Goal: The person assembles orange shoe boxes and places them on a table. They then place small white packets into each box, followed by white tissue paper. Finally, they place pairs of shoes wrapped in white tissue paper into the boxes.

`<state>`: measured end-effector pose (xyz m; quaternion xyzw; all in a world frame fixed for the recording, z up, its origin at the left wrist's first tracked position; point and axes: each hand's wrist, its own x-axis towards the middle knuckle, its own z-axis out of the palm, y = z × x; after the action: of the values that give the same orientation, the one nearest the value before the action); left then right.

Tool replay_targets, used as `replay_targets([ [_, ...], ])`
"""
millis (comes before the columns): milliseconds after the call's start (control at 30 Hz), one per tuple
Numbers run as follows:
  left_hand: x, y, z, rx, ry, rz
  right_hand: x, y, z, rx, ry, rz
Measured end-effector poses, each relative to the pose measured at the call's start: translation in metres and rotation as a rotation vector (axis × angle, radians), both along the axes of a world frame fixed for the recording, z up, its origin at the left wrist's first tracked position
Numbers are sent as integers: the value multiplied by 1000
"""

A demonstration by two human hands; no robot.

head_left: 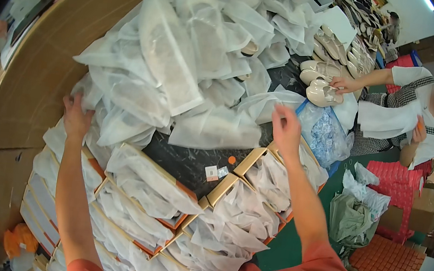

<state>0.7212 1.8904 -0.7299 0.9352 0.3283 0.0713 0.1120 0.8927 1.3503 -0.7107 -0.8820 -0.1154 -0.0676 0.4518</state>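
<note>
The left hand [76,115] lies with fingers spread on the left edge of the heap of white fabric shoe bags [183,61]. The right hand [284,126], fingers pinched together and holding nothing visible, hovers just right of that heap, above the open shoe boxes [230,202].

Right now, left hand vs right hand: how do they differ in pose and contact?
The left hand lies spread, palm down, on the edge of the pile of white dust bags; the right hand is raised over the open shoe boxes.
The left hand presses the bags flat; the right hand's fingers are pinched at a white bag, though any grip is unclear.
Both reach forward on bare forearms from orange sleeves.
</note>
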Motion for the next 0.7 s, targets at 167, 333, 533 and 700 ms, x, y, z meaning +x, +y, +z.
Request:
replay_targets([
  [167,-38,6,23,86,-61,-206,212,0,-59,-455,-199,-167],
  [333,-164,-79,114,-907,-374,454,311,-18,-99,-676,104,-168],
  [533,-269,-213,111,-1685,-1012,797,215,59,-88,-598,-119,-129],
  [700,-294,-313,50,-1971,-1009,1030,109,8,-34,367,473,4],
])
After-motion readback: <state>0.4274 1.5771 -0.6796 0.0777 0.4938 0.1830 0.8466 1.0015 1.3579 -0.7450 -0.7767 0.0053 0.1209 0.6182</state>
